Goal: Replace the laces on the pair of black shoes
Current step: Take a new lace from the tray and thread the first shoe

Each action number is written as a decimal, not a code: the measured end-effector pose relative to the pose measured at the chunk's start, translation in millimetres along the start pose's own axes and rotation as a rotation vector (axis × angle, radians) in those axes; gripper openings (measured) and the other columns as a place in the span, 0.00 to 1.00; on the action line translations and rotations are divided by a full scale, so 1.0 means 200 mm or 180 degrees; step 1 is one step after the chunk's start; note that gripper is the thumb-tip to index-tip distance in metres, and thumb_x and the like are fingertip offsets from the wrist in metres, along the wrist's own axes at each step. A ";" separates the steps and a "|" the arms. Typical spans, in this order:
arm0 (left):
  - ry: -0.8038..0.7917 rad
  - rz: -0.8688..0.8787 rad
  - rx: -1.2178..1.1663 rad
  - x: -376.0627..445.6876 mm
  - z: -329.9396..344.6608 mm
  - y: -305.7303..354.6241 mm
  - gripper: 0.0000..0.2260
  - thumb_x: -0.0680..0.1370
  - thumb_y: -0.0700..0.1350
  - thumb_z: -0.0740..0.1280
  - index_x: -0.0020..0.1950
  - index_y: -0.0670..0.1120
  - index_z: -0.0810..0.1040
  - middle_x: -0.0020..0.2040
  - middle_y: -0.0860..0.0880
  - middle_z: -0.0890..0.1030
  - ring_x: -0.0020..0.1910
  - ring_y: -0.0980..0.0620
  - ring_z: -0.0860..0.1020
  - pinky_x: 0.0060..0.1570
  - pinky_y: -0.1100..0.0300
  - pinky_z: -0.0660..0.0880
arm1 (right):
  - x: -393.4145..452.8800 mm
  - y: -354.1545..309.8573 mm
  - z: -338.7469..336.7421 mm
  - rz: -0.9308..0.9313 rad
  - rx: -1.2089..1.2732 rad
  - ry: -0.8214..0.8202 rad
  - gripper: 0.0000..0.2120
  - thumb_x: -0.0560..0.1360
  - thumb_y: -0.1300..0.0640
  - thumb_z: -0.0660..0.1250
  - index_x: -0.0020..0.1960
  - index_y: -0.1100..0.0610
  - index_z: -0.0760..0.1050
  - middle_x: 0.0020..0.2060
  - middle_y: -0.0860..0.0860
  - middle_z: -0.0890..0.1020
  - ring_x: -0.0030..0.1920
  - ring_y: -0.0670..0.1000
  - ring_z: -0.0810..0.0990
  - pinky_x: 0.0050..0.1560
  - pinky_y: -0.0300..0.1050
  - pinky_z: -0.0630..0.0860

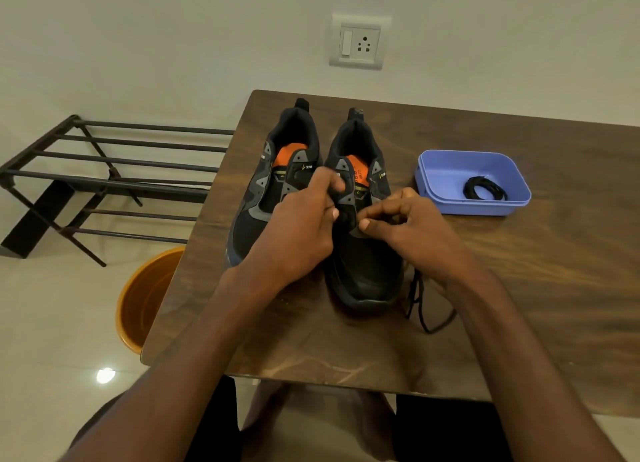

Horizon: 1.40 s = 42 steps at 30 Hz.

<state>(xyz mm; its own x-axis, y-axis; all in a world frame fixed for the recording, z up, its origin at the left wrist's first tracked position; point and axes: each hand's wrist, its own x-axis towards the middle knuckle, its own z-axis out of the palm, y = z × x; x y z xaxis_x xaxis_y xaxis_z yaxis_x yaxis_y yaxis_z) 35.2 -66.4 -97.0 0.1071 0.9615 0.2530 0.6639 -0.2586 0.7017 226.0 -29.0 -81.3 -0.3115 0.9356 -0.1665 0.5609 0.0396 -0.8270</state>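
Observation:
Two black shoes with orange insoles stand side by side on the wooden table, toes toward me. The left shoe has no lace in its eyelets. My left hand grips the eyelet flap of the right shoe near its lower eyelets. My right hand pinches a black lace at the shoe's lower eyelets. The lace's loose length trails over the table to the right of the toe. A second coiled black lace lies in the blue tray.
The blue tray stands right of the shoes. A black metal shoe rack stands on the floor to the left, and an orange bucket sits below the table's left edge. A wall socket is behind.

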 end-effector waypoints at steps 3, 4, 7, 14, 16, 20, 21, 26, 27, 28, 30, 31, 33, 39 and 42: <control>0.0045 0.0048 0.0042 -0.02 -0.01 0.01 0.03 0.81 0.49 0.68 0.53 0.50 0.78 0.45 0.55 0.79 0.44 0.58 0.79 0.46 0.53 0.80 | -0.01 0.00 -0.01 -0.0237 -0.0332 -0.0123 0.15 0.74 0.51 0.77 0.59 0.43 0.80 0.55 0.45 0.73 0.54 0.43 0.75 0.54 0.37 0.76; 0.0080 0.0067 0.0101 -0.02 0.00 0.02 0.03 0.80 0.49 0.70 0.51 0.50 0.79 0.46 0.55 0.79 0.44 0.58 0.78 0.47 0.53 0.80 | -0.01 0.01 0.00 -0.0305 -0.0466 -0.0085 0.19 0.74 0.50 0.78 0.61 0.42 0.78 0.55 0.45 0.71 0.53 0.42 0.74 0.53 0.37 0.75; 0.0222 -0.0062 0.0294 -0.01 0.03 0.03 0.03 0.80 0.41 0.70 0.48 0.49 0.78 0.47 0.55 0.78 0.46 0.59 0.77 0.50 0.56 0.79 | 0.00 0.02 0.03 -0.0530 -0.0874 0.0228 0.29 0.72 0.45 0.78 0.69 0.40 0.72 0.55 0.46 0.70 0.58 0.47 0.72 0.58 0.49 0.78; 0.1347 -0.0247 -0.2133 0.00 -0.17 0.13 0.08 0.88 0.38 0.53 0.54 0.40 0.70 0.42 0.47 0.81 0.43 0.50 0.83 0.36 0.61 0.76 | 0.02 0.06 0.03 -0.0558 -0.1145 0.0358 0.35 0.67 0.33 0.76 0.71 0.32 0.67 0.64 0.44 0.69 0.66 0.50 0.72 0.63 0.62 0.77; 0.1318 -0.0316 -0.1904 0.00 -0.17 0.13 0.07 0.87 0.40 0.55 0.55 0.41 0.71 0.39 0.48 0.78 0.38 0.52 0.79 0.35 0.62 0.74 | 0.03 0.07 0.04 -0.0600 -0.1088 0.0409 0.36 0.67 0.33 0.76 0.72 0.33 0.66 0.63 0.44 0.70 0.66 0.49 0.72 0.62 0.60 0.78; 0.0476 -0.0147 0.0404 0.00 -0.07 0.04 0.05 0.81 0.47 0.69 0.56 0.49 0.79 0.49 0.53 0.78 0.48 0.56 0.76 0.50 0.61 0.76 | 0.04 0.07 0.05 -0.0652 -0.1016 0.0488 0.39 0.66 0.35 0.77 0.73 0.35 0.66 0.63 0.45 0.70 0.65 0.49 0.73 0.62 0.55 0.80; 0.0242 -0.0216 0.0725 0.00 -0.05 0.04 0.06 0.80 0.48 0.71 0.55 0.51 0.80 0.53 0.53 0.77 0.54 0.56 0.73 0.56 0.60 0.73 | 0.04 0.08 0.06 -0.0675 -0.1016 0.0512 0.39 0.66 0.34 0.77 0.74 0.35 0.66 0.64 0.45 0.70 0.65 0.49 0.73 0.62 0.55 0.80; 0.0341 0.0080 0.0996 0.00 -0.06 0.05 0.04 0.79 0.40 0.69 0.48 0.49 0.80 0.52 0.51 0.79 0.56 0.51 0.74 0.59 0.48 0.74 | 0.05 0.09 0.07 -0.0691 -0.0970 0.0593 0.41 0.65 0.34 0.78 0.74 0.36 0.66 0.64 0.45 0.70 0.66 0.48 0.74 0.62 0.54 0.80; 0.0396 0.0146 0.0470 -0.01 -0.07 0.06 0.06 0.81 0.37 0.67 0.48 0.48 0.78 0.51 0.50 0.81 0.55 0.52 0.77 0.57 0.50 0.76 | 0.05 0.09 0.06 -0.0690 -0.0959 0.0594 0.41 0.65 0.34 0.78 0.74 0.35 0.66 0.64 0.45 0.71 0.65 0.48 0.74 0.62 0.54 0.80; 0.0468 0.0116 -0.0276 -0.01 -0.10 0.09 0.06 0.82 0.36 0.64 0.48 0.46 0.76 0.49 0.50 0.82 0.53 0.53 0.80 0.53 0.55 0.78 | 0.05 0.09 0.06 -0.0680 -0.0968 0.0585 0.41 0.65 0.34 0.78 0.74 0.35 0.66 0.64 0.45 0.71 0.65 0.48 0.74 0.61 0.54 0.80; 0.0803 -0.0044 -0.1811 -0.01 -0.19 0.19 0.08 0.86 0.38 0.58 0.50 0.45 0.74 0.44 0.48 0.82 0.45 0.51 0.82 0.39 0.60 0.76 | 0.05 0.08 0.06 -0.0655 -0.0981 0.0571 0.41 0.65 0.33 0.77 0.74 0.34 0.65 0.65 0.45 0.71 0.65 0.49 0.75 0.61 0.55 0.80; 0.1015 -0.0085 -0.2310 0.00 -0.23 0.22 0.08 0.87 0.39 0.56 0.50 0.45 0.72 0.41 0.48 0.79 0.40 0.50 0.79 0.34 0.61 0.73 | 0.05 0.08 0.06 -0.0640 -0.0971 0.0565 0.41 0.65 0.33 0.77 0.74 0.33 0.65 0.66 0.45 0.71 0.66 0.49 0.75 0.61 0.56 0.80; 0.1251 -0.0096 -0.2193 0.01 -0.26 0.25 0.06 0.87 0.41 0.58 0.51 0.46 0.72 0.38 0.49 0.75 0.35 0.53 0.74 0.31 0.63 0.70 | 0.06 0.09 0.06 -0.0579 -0.0937 0.0554 0.42 0.65 0.32 0.78 0.74 0.33 0.64 0.67 0.46 0.72 0.66 0.50 0.75 0.62 0.56 0.80; -0.0136 -0.0539 0.0809 0.00 -0.06 0.14 0.04 0.80 0.50 0.71 0.51 0.51 0.79 0.50 0.54 0.76 0.49 0.56 0.75 0.52 0.59 0.75 | 0.07 0.10 0.07 -0.0672 -0.1127 0.0641 0.43 0.62 0.26 0.71 0.74 0.34 0.63 0.66 0.46 0.73 0.64 0.50 0.76 0.59 0.56 0.81; -0.0016 -0.0746 0.1036 0.01 -0.04 0.10 0.03 0.79 0.43 0.71 0.51 0.50 0.79 0.52 0.51 0.78 0.55 0.50 0.75 0.58 0.54 0.73 | 0.07 0.10 0.08 -0.0683 -0.1167 0.0672 0.42 0.64 0.30 0.76 0.74 0.35 0.64 0.66 0.47 0.72 0.65 0.50 0.76 0.61 0.56 0.81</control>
<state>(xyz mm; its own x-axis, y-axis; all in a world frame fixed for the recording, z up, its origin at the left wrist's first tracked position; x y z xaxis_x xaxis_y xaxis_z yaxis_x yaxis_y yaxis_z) 43.7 -69.9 -76.7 -0.0721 0.9916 0.1073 0.8705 0.0100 0.4922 221.0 -19.8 -108.7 -0.3086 0.9420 0.1316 0.7465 0.3256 -0.5802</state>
